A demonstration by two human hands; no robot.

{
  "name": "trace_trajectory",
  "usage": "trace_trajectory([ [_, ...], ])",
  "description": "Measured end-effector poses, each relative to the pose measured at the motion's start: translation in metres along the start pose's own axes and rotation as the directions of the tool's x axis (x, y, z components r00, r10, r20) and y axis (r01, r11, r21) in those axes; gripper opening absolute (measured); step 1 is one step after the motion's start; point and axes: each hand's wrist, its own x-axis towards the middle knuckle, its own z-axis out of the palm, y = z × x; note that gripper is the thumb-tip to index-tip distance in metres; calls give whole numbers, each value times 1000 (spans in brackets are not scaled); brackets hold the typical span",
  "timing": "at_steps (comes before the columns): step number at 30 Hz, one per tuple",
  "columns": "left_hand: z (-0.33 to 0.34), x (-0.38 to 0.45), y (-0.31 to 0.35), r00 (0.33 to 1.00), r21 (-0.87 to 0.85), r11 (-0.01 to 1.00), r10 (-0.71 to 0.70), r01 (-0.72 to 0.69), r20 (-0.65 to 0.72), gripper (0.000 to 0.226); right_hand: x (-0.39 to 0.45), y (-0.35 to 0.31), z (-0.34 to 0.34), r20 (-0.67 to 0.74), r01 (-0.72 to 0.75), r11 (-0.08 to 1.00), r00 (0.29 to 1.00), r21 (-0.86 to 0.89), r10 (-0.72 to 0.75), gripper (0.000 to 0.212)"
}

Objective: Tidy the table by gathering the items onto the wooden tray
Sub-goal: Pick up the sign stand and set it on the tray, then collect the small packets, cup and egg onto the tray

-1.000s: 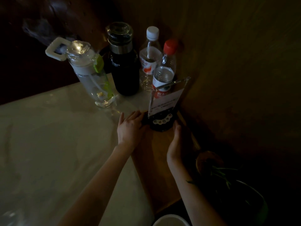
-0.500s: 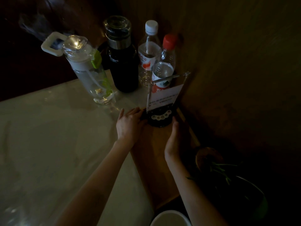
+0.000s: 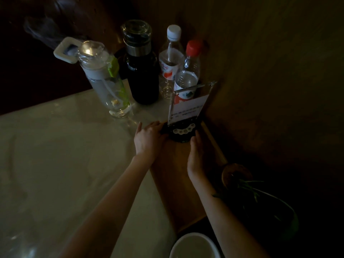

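Dim light covers a pale, glossy desk [image 3: 55, 155] set into a corner of dark wooden walls, and much of the right side sinks into shadow. At the far end of the wooden tray [image 3: 178, 175] stands a clear acrylic sign holder [image 3: 188, 107] on a dark round base [image 3: 183, 132] that carries a curved row of pale dots; the white card in the holder bears lines of print too small and dim to read. The left hand [image 3: 148, 139] lies flat, fingers together, against the left side of the base, and the right hand [image 3: 195, 155] is set edge-on against its near right side, so the base sits between the two hands; neither grip is closed around it, and how firmly they press cannot be told. Behind the sign, on the desk, stand a red-capped water bottle [image 3: 189, 71] and a white-capped bottle [image 3: 170, 62] whose red-and-white label has writing that cannot be made out, then a dark flask [image 3: 141, 67] with a steel collar, then a clear sports bottle [image 3: 106, 79] with a white loop handle and a green clip. A small round wooden object [image 3: 235, 174] near the tray's right edge is half hidden by the leaves of a plant [image 3: 260, 198]. A white bowl [image 3: 193, 246] is cut off by the bottom edge.
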Motion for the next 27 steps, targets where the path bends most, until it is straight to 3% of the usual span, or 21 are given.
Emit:
trace_trajectory([
  [1, 3, 1, -2, 999, 22, 1000, 6, -7, 36, 38, -3, -2, 2, 15, -27, 995, 1000, 97, 26, 59],
  [3, 5, 3, -3, 992, 49, 998, 25, -31, 122, 41, -11, -4, 2, 30, -3, 992, 1000, 129, -1, 58],
  [7, -11, -7, 4, 989, -45, 998, 48, -42, 138, 38, -19, -12, -8, 48, -16, 993, 999, -120, 22, 51],
  [10, -25, -26, 0, 991, -32, 995, 93, -90, 93, 35, -26, -24, -11, 176, 7, 928, 982, -373, 63, 40],
  [13, -44, -47, -3, 995, -7, 1000, 28, -27, 96, 34, -36, -37, -10, 327, 150, 825, 944, -545, 44, 26],
  [17, -73, -83, -20, 993, 59, 997, 45, -52, 109, 39, -50, -61, -6, 471, 381, 640, 881, -667, -33, 22],
  [23, -118, -141, -70, 998, 147, 988, -56, 51, 27, 43, -81, -108, 22, 655, 644, 446, 740, -621, -155, 25],
  [27, -148, -183, -114, 991, 153, 979, -130, 131, -21, 47, -110, -146, 57, 703, 716, 385, 682, -583, -202, 28],
])
